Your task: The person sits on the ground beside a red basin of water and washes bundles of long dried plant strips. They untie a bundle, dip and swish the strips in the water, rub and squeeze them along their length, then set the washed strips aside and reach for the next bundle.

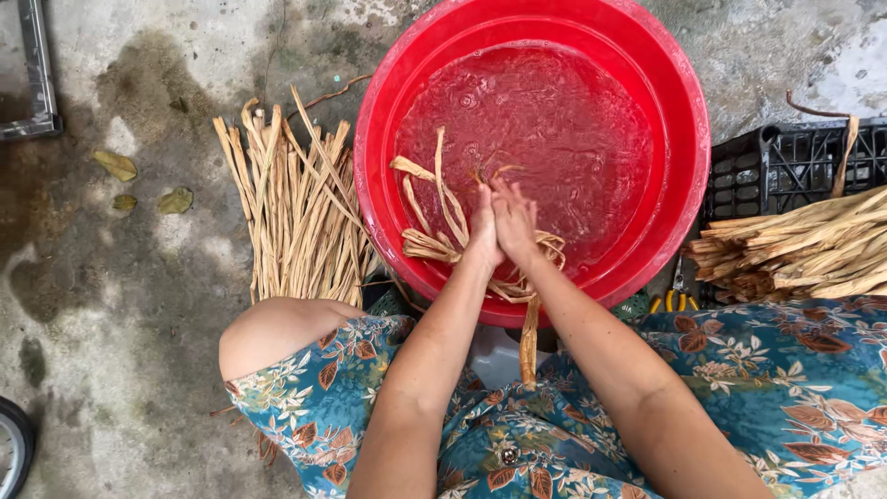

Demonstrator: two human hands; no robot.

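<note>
Concrete floor point(120, 305), grey, damp-stained, carrying all items; landmark is the red plastic basin point(679, 194).

1. Red plastic basin: round, holding water point(573, 120) with a rippled surface; set directly ahead of the person's knees.
2. Wet fibre strips point(434, 222): tan, flat, limp; lying in the near left part of the basin, several ends draped over its near rim, one strip point(528, 346) hanging down outside the rim.
3. Left hand point(483, 231): over the near part of the basin, palm pressed against the right hand; fingers straight and together, closed flat on a few wet strips caught between the two palms.
4. Right hand point(516, 220): beside and against the left, fingers likewise extended and together, pointing toward the basin's centre; strips emerge just beyond the fingertips and below the wrists.
5. Dry strip bundle point(296, 217): pale, stiff lengths laid on the floor just left of the basin, touching its wall.
6. Second bundle point(804, 249): thicker tan lengths, right of the basin, resting on a black plastic crate point(767, 166).
7. Yellow-handled pliers point(677, 300): at the basin's near right edge, partly hidden.
8. Fallen leaves point(115, 164): well left of the basin.
9. Floral patterned garment point(739, 370): blue, covering the knees, nearer than the basin.
</note>
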